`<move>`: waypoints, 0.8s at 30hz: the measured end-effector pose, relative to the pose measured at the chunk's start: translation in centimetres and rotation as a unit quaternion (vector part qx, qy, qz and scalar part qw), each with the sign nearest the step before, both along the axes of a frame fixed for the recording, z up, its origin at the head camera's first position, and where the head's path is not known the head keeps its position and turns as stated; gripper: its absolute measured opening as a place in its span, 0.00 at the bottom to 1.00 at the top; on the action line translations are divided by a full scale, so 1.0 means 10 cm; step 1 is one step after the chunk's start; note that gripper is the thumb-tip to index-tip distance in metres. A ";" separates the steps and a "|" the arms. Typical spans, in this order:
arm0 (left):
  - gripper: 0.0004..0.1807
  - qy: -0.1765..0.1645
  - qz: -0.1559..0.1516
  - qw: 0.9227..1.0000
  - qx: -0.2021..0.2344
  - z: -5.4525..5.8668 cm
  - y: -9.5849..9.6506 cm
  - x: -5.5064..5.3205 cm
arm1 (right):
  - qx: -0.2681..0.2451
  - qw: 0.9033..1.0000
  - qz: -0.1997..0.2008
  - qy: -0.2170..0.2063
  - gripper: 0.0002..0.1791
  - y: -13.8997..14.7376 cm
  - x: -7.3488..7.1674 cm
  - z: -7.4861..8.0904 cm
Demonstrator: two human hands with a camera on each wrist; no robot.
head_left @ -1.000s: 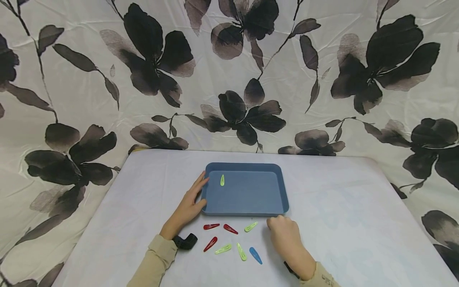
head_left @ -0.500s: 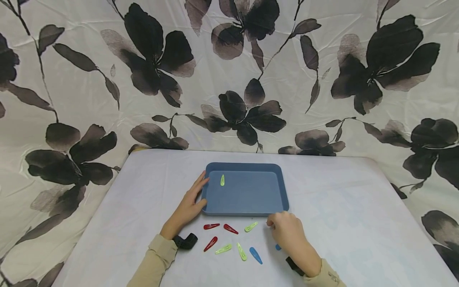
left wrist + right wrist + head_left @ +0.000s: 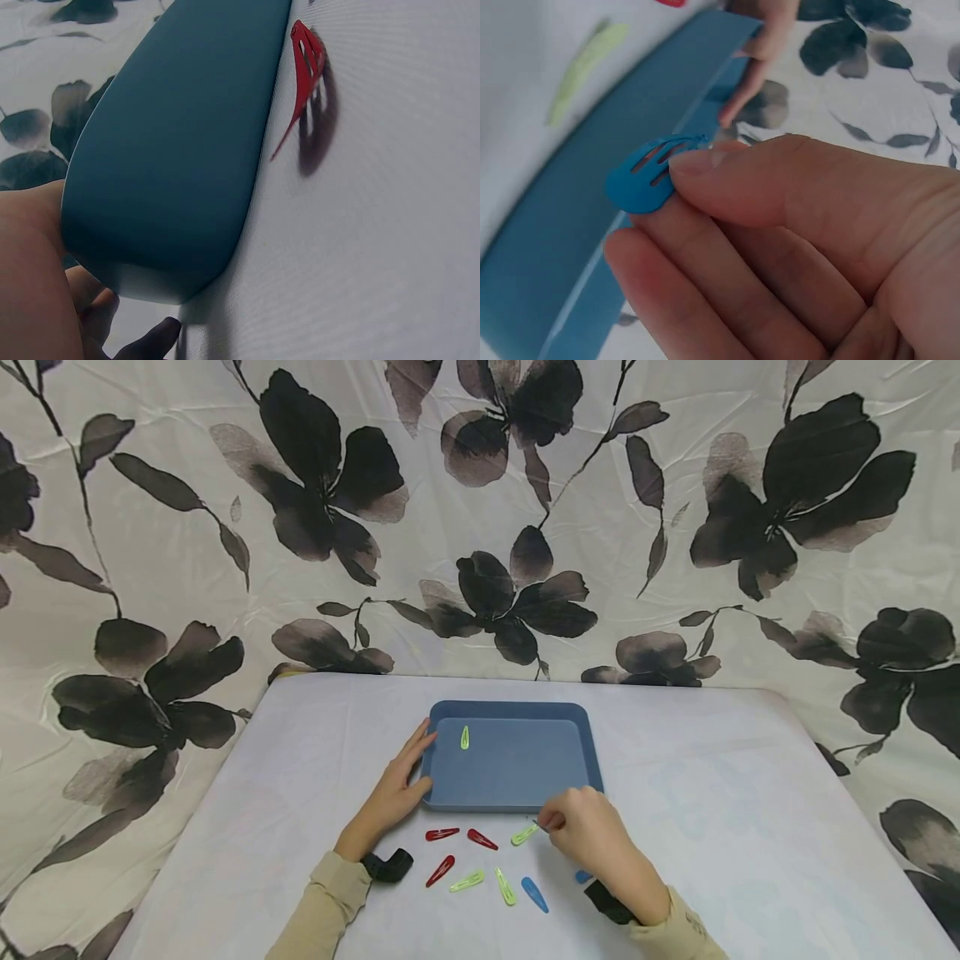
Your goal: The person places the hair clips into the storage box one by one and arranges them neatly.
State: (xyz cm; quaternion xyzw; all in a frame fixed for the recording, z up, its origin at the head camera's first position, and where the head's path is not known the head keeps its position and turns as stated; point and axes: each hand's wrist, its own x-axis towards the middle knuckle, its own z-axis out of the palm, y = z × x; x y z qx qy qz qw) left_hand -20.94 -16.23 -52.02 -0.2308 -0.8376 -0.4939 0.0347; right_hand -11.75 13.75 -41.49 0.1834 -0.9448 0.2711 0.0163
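My right hand (image 3: 588, 827) pinches a blue snap hair clip (image 3: 641, 176) between thumb and fingers, just off the near right corner of the blue tray (image 3: 517, 768). The clip's rounded end sticks out past the fingertips in the right wrist view. My left hand (image 3: 393, 789) holds the tray's left side, thumb over the rim and some fingers outside the wall. Inside the tray lies one green hair clip (image 3: 465, 737). Another green clip (image 3: 523, 835) lies on the table beside my right fingertips, partly overlapped by them in the head view.
On the white table (image 3: 712, 793), several clips lie in front of the tray: red ones (image 3: 440, 870), green ones (image 3: 506, 887) and a blue one (image 3: 535, 894). Another blue piece (image 3: 582, 877) shows beside my right wrist. A floral cloth (image 3: 480, 510) hangs behind the table.
My right hand has moved left and slightly away from me, along the tray's near edge, uncovering a blue piece beside the wrist. The left hand and tray have not moved.
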 end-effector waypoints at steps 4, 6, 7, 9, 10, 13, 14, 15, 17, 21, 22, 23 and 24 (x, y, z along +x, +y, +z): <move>0.40 0.001 -0.001 1.000 0.002 0.00 0.00 0.00 | -0.032 0.999 0.031 -0.023 0.13 -0.02 -0.05 0.08; 0.40 0.001 -0.001 1.000 0.002 0.00 0.00 0.00 | -0.052 0.997 0.042 -0.032 0.12 -0.03 -0.07 0.12; 0.40 0.001 -0.001 1.000 0.002 0.00 0.00 0.00 | -0.060 0.997 0.045 -0.036 0.12 -0.04 -0.09 0.14; 0.40 0.002 -0.001 1.000 0.002 0.00 0.00 0.00 | -0.074 0.995 0.049 -0.037 0.11 -0.06 -0.11 0.18; 0.40 0.002 -0.001 1.000 0.002 -0.01 0.00 0.00 | -0.081 0.995 0.050 -0.039 0.11 -0.07 -0.12 0.19; 0.40 0.002 0.000 1.000 0.003 -0.01 0.00 0.00 | -0.097 0.993 0.047 -0.045 0.11 -0.09 -0.14 0.23; 0.40 0.002 0.000 1.000 0.003 -0.01 0.00 0.00 | -0.102 0.993 0.047 -0.045 0.11 -0.10 -0.15 0.25; 0.40 0.002 0.000 1.000 0.003 -0.01 0.00 0.00 | -0.106 0.992 0.046 -0.046 0.11 -0.11 -0.16 0.26; 0.40 0.002 0.001 1.000 0.003 -0.02 0.00 0.00 | -0.115 0.991 0.042 -0.045 0.11 -0.13 -0.18 0.29; 0.40 0.002 0.001 1.000 0.001 -0.02 0.00 -0.01 | -0.139 0.989 0.031 -0.037 0.10 -0.16 -0.22 0.36; 0.40 0.002 0.001 1.000 0.002 -0.02 0.00 -0.01 | -0.146 0.988 0.025 -0.037 0.10 -0.17 -0.23 0.38; 0.40 0.002 0.000 1.000 0.001 -0.02 0.00 -0.01 | -0.152 0.987 0.020 -0.038 0.10 -0.18 -0.25 0.39; 0.40 0.003 0.000 1.000 0.002 -0.02 0.00 -0.01 | -0.159 0.986 0.014 -0.040 0.09 -0.18 -0.26 0.41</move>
